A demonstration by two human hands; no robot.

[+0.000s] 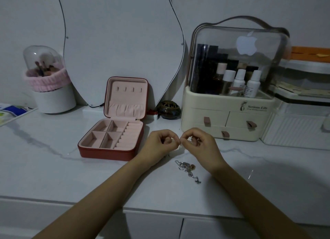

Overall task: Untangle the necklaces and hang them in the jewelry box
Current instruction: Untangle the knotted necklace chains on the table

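Note:
A red jewelry box (107, 152) with pink lining stands open on the white marble tabletop; its raised lid shows a row of small hooks (129, 89). To its right, my left hand (159, 144) and my right hand (198, 142) are held fingertip to fingertip just above the table. Their thumbs and forefingers pinch something very thin between them, apparently a fine necklace (180, 146), barely visible. A tangled heap of silver necklaces (187, 169) lies on the table just in front of my hands, untouched.
A cream cosmetics organizer (223, 124) with drawers and a clear lid stands right behind my right hand. A dark round burner (168, 110) sits beside the jewelry box. A mirror (116, 42) leans on the wall, with a brush holder (51, 88) far left.

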